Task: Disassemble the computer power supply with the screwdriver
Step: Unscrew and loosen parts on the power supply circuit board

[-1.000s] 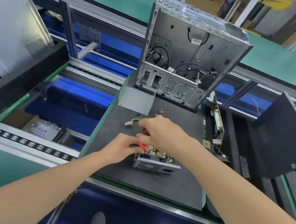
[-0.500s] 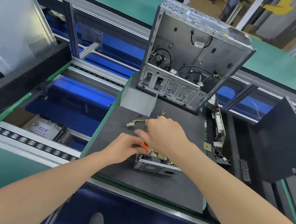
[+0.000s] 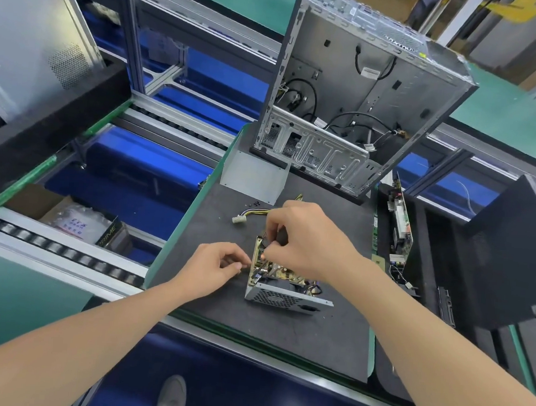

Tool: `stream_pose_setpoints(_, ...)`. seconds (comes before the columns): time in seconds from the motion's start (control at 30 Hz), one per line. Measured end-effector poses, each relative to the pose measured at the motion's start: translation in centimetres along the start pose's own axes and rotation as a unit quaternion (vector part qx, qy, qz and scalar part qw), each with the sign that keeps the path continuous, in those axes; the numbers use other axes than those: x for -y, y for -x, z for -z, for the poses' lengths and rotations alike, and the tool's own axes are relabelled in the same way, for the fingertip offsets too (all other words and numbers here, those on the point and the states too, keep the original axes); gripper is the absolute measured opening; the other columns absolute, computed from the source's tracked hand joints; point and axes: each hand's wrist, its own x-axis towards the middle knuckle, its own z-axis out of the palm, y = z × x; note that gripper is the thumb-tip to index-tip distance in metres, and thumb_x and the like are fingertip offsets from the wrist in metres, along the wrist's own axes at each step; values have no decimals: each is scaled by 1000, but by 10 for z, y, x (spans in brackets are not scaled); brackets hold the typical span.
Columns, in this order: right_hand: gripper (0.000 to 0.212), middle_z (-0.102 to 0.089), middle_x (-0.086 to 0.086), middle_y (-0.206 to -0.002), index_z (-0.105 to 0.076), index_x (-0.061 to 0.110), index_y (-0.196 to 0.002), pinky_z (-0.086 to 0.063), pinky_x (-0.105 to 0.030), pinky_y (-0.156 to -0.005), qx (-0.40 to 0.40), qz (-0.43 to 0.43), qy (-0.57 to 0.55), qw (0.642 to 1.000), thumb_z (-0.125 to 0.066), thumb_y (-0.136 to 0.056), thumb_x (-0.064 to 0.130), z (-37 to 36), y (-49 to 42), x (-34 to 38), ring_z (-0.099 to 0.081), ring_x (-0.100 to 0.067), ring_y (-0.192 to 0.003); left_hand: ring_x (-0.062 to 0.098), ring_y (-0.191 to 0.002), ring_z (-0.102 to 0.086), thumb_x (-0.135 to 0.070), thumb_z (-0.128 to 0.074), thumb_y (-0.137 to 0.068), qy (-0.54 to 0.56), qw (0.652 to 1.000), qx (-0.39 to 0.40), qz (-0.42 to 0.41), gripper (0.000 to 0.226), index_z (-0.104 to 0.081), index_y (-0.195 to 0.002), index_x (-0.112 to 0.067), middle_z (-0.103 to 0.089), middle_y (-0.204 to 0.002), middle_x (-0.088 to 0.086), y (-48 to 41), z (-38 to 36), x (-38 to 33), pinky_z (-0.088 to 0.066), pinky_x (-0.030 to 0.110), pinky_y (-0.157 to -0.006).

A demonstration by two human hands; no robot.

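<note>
Supply point(image 3: 288, 299): open, board point(image 3: 282, 272) showing, on dark surface point(image 3: 282, 340) near front edge.
Left hand point(image 3: 214, 269): fingers curled at supply's left edge; hold unclear.
Right hand point(image 3: 308, 240): curled round dark screwdriver point(image 3: 282, 235) above board.
Case point(image 3: 356, 107): upright, farther back.

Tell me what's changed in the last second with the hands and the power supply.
The left hand drew back leftward off the power supply. The right hand still grips the screwdriver over it. Power supply, cable and computer case stayed put.
</note>
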Motion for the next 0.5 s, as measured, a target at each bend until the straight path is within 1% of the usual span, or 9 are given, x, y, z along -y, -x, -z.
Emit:
stream_pose_setpoints(0.1, 5, -57, 8, -79, -66, 24, -76, -56, -41, -71, -1, -3, 5, 1000, -68, -74, 19, 7, -1, -1, -59, -17, -82, 13, -78, -67, -7, -72, -89, -35, 999, 13, -25, 28, -76, -90, -34, -72, -91, -15, 1, 0, -1, -55, 23, -75)
stream_pose_setpoints(0.17, 4, -58, 8, -79, -67, 24, -77, -56, -40, -71, -4, -8, 3, 1000, -68, -75, 20, 10, -1, -1, -58, -16, -83, 14, -74, -66, -4, -75, -85, -31, 998, 23, -41, 27, -77, -90, -31, -69, -90, -14, 2, -1, -3, -54, 20, -70)
stream_pose_setpoints(0.33, 4, -57, 7, -83, -67, 24, -79, -55, -39, -71, -12, -14, -2, 1000, -69, -76, 22, 14, 0, 0, -56, -14, -81, 13, -69, -64, -19, -87, -82, -10, 999, 23, -43, 20, -76, -90, -34, -69, -88, -11, 2, -4, -4, -56, 25, -67)
stream_pose_setpoints(0.43, 3, -58, 7, -82, -67, 23, -79, -55, -40, -72, -14, -14, -9, 1000, -69, -76, 23, 15, -1, 0, -55, -14, -83, 9, -69, -63, -27, -89, -80, 4, 999, 8, -41, 17, -76, -86, -36, -69, -86, -13, 2, -7, -4, -51, 18, -65)
stream_pose_setpoints(0.5, 4, -57, 7, -82, -67, 24, -78, -55, -39, -72, -18, -14, -14, 1000, -69, -76, 23, 14, -2, 0, -55, -14, -83, 7, -71, -63, -28, -89, -80, -8, 999, -12, -37, 17, -75, -81, -38, -69, -85, -15, 0, -9, -3, -47, 13, -67)
